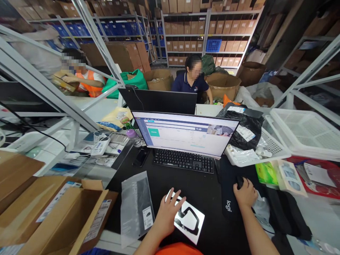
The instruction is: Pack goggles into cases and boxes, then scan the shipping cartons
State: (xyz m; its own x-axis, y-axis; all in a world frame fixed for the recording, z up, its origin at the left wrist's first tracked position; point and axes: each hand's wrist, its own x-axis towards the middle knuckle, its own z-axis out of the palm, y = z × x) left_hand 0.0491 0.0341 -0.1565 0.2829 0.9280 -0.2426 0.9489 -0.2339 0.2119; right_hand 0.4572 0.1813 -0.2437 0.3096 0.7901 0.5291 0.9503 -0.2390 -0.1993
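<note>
My left hand point(170, 214) lies with fingers spread on a white card point(196, 216) that carries a black angular shape. Left of it is a frosted plastic bag point(135, 209) with a small white label. My right hand point(245, 193) is wrapped over a black computer mouse point(240, 182) on a dark mouse pad point(228, 191). Ahead of my hands stand a black keyboard point(183, 161) and a lit monitor point(183, 134) showing a web page. A dark phone point(141, 157) lies left of the keyboard.
Open cardboard boxes point(69, 216) crowd the left side. On the right are a white basket point(276, 148) with black plastic parcels point(241, 124), white trays point(305, 131), and a black pouch point(288, 212). A person in a dark shirt point(190, 83) sits beyond the monitors; another wears an orange vest point(91, 83).
</note>
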